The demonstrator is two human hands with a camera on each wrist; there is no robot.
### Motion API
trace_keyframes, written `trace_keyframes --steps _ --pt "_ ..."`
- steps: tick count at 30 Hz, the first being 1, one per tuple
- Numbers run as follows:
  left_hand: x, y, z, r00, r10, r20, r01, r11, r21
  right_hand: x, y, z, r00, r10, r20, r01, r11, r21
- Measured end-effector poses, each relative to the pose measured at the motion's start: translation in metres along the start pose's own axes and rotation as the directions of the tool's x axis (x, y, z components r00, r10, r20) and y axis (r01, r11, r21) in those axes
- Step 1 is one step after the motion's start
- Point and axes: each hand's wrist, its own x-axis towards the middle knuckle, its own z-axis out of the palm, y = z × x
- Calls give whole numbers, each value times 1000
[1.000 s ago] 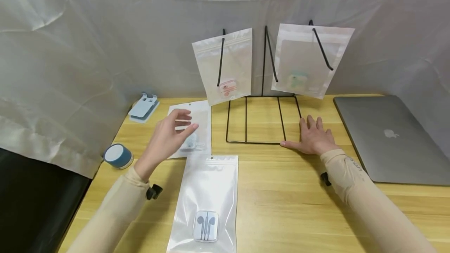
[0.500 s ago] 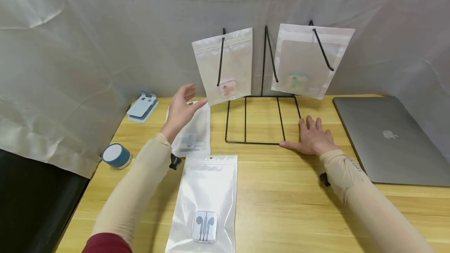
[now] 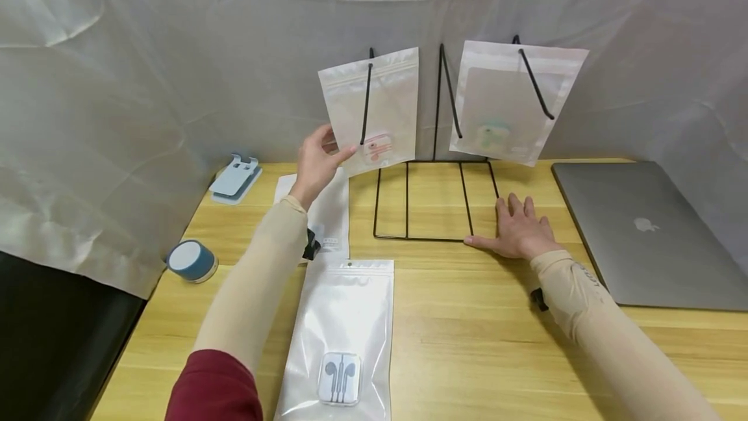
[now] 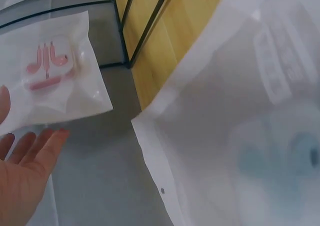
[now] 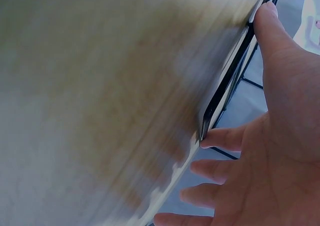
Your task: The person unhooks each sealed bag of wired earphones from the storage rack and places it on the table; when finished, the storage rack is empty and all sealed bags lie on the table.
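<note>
A white zip bag with pink earphones (image 3: 378,149) hangs from the left hook of a black wire rack (image 3: 407,200). My left hand (image 3: 318,162) is at this bag's lower left edge. In the left wrist view the bag edge lies between the thumb and the relaxed fingers (image 4: 47,153), not pinched. My right hand (image 3: 522,229) has its fingers spread at the right front corner of the rack base. Its thumb (image 5: 270,28) and index finger touch the wire. Another bag, with green earphones (image 3: 493,138), hangs on the right hook.
A bag with grey earphones (image 3: 340,379) lies on the table in front. Behind it lies another bag (image 3: 333,213), partly under my left arm. A blue cylinder (image 3: 191,260) and a folding stand (image 3: 236,177) are at left, a closed laptop (image 3: 643,232) at right.
My left hand has moved right and up from above the bag on the table to the hanging bag with pink earphones. The right hand has stayed on the rack base.
</note>
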Motion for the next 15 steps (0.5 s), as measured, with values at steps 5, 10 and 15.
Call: trace_keyframes --steps 5,10,15 --pt "5 6 7 999 14 -33 -12 998 67 1 1 1 1000 5 -1 -5 1000 6" --pt "7 12 7 997 39 -60 -30 988 148 2 0 -1 1000 7 -11 -7 1000 12" --pt "5 15 5 997 38 -63 -23 974 223 2 1 -2 1000 6 -3 -6 1000 10"
